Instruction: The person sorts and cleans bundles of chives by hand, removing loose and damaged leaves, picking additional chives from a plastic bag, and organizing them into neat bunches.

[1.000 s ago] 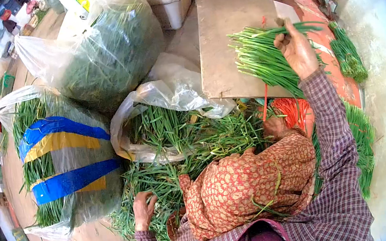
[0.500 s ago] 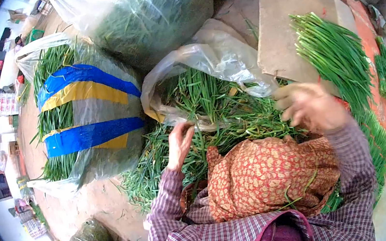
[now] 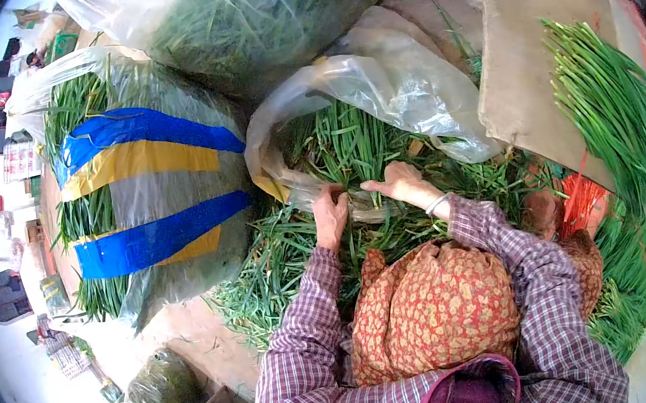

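My left hand (image 3: 331, 215) is at the near lip of an open clear plastic bag (image 3: 400, 102), its fingers bent together. Whatever they pinch is too small to make out. To its right, my right hand (image 3: 405, 185) points its thumb leftward, apart from the fingers, and nothing shows in its grasp. Long green chive leaves (image 3: 352, 140) lie inside the bag, just beyond both hands. Below the hands, a heap of loose leaves (image 3: 267, 270) spreads over the ground, beside the red and yellow patterned cloth (image 3: 439, 308) on my lap.
A packed bag with blue and yellow tape (image 3: 155, 195) stands at left, and a large full bag (image 3: 260, 30) behind. On the right, a chive bundle (image 3: 603, 99) lies by a cardboard sheet (image 3: 524, 53). Red ties (image 3: 580, 204) and more chives (image 3: 631, 275) are nearer.
My right hand has swung left from near the cardboard to beside my left hand at the bag's lip. The left hand stays at the lip. The camera view has shifted slightly.
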A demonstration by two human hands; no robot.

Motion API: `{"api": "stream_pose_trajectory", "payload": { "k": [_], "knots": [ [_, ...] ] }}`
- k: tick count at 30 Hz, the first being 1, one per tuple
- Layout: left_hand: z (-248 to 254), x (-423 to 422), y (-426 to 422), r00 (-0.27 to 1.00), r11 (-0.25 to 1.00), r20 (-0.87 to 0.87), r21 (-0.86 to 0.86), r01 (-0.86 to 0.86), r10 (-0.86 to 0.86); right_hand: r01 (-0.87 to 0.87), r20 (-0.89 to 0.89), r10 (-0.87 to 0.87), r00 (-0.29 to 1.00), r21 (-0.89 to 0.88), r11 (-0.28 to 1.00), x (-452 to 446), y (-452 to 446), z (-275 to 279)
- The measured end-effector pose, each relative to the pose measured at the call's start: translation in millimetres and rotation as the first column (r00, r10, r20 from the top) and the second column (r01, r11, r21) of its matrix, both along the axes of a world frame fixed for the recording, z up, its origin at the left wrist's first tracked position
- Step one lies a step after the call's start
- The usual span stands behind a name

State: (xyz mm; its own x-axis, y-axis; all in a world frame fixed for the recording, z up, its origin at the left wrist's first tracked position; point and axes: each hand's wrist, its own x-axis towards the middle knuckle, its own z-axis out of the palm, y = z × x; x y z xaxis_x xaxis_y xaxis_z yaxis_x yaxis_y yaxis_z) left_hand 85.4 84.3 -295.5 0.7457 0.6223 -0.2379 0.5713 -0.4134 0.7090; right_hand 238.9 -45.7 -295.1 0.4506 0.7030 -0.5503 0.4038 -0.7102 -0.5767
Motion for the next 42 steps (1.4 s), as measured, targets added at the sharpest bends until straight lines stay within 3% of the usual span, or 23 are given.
{"api": "stream_pose_trajectory", "payload": {
  "k": [1, 3, 5, 8, 9, 11, 13, 16, 17, 20, 25, 27, 28, 29, 31, 32, 33, 35, 39, 41, 42],
  "knots": [
    [-3.6, -2.8, -2.3, 0.999, 0.999, 0.025, -0.019, -0.042, 0.043, -0.004, -0.01, 0.004, 1.0, 0.0, 1.0, -6.1, 7.1, -9.7],
    [-6.0, -3.4, -5.7, 0.999, 0.999, 0.034, 0.036, -0.024, 0.022, 0.021, 0.181, -0.016, 0.983, -0.027, 0.999, -18.9, 17.7, -21.9],
    [-2.4, -0.9, -8.5, 0.993, 0.993, 0.013, -0.043, -0.113, 0.113, 0.056, 0.253, -0.056, 0.966, 0.006, 0.998, -21.4, 20.0, -26.5],
    [4.1, 2.0, -2.3, 0.991, 0.989, 0.052, -0.084, -0.12, 0.125, 0.121, -0.037, -0.127, 0.991, -0.135, 0.983, 9.5, 13.9, -35.4],
    [4.5, 1.9, 1.4, 0.991, 0.989, 0.049, -0.086, -0.12, 0.125, 0.234, -0.079, -0.247, 0.966, -0.14, 0.962, 19.9, 11.1, -61.2],
    [6.3, 5.5, 5.6, 0.964, 0.969, 0.165, -0.166, -0.182, 0.209, 0.392, -0.215, -0.386, 0.897, -0.016, 0.92, 46.3, -12.5, -44.3],
    [20.2, 17.9, 6.7, 0.956, 0.977, 0.211, -0.112, -0.184, 0.204, 0.575, -0.607, -0.443, 0.659, 0.028, 0.817, 65.2, -27.3, -28.2],
    [24.4, 22.7, 8.4, 0.994, 0.984, 0.043, 0.143, -0.108, 0.103, 0.762, -0.843, -0.461, 0.279, -0.097, 0.64, 75.7, -28.4, 4.7],
    [23.0, 21.2, 7.6, 0.994, 0.984, 0.044, 0.144, -0.107, 0.102, 0.733, -0.813, -0.498, 0.302, -0.136, 0.667, 74.1, -26.3, 10.6],
    [12.4, 19.1, 1.8, 0.965, 0.977, -0.256, 0.215, 0.007, 0.049, 0.781, -0.834, -0.429, 0.347, 0.004, 0.625, 56.7, -16.7, -3.8],
    [-16.0, 18.7, 6.4, 0.929, 0.954, -0.347, 0.299, -0.02, 0.128, 0.732, -0.727, -0.485, 0.486, 0.036, 0.68, 51.8, -15.4, -12.4],
    [-22.9, 16.3, 16.6, 0.931, 0.977, -0.343, 0.207, -0.053, 0.123, 0.729, -0.723, -0.471, 0.505, 0.066, 0.681, 55.5, -21.2, -10.3],
    [-27.8, 14.9, 23.6, 0.938, 0.983, -0.312, 0.15, -0.108, 0.151, 0.637, -0.772, -0.459, 0.439, -0.093, 0.765, 68.2, -22.3, -16.0],
    [-34.7, 12.2, 31.4, 0.957, 0.964, -0.178, -0.091, -0.249, 0.23, 0.638, -0.773, -0.461, 0.435, -0.097, 0.764, 67.4, -24.0, -22.6],
    [9.4, 26.9, 26.4, 0.907, 0.827, -0.035, -0.396, -0.398, 0.42, 0.762, -0.83, -0.462, 0.313, -0.071, 0.644, 64.0, -21.5, -19.3],
    [30.4, 36.3, 24.6, 0.891, 0.797, -0.025, -0.436, -0.419, 0.454, 0.763, -0.851, -0.422, 0.313, -0.039, 0.645, 63.3, -20.9, -20.2],
    [30.9, 39.7, 28.0, 0.854, 0.693, 0.043, -0.607, -0.39, 0.518, 0.764, -0.851, -0.424, 0.311, -0.041, 0.644, 62.5, -19.3, -18.8],
    [29.6, 51.5, 29.6, 0.842, 0.574, 0.067, -0.76, -0.304, 0.535, 0.743, -0.797, -0.465, 0.385, -0.031, 0.669, 61.0, -14.9, -14.3],
    [7.0, 77.3, 22.6, 0.827, 0.48, -0.064, -0.789, -0.384, 0.558, 0.777, -0.769, -0.504, 0.393, -0.016, 0.63, 56.3, -9.0, -19.9],
    [-23.5, 85.1, 27.6, 0.861, 0.544, -0.199, -0.702, -0.459, 0.468, 0.727, -0.767, -0.506, 0.394, -0.076, 0.682, 59.1, -9.9, -27.1],
    [-26.6, 90.3, 30.9, 0.906, 0.649, -0.246, -0.635, -0.419, 0.344, 0.731, -0.777, -0.492, 0.393, -0.06, 0.679, 57.4, -9.1, -25.5]
  ]
}}
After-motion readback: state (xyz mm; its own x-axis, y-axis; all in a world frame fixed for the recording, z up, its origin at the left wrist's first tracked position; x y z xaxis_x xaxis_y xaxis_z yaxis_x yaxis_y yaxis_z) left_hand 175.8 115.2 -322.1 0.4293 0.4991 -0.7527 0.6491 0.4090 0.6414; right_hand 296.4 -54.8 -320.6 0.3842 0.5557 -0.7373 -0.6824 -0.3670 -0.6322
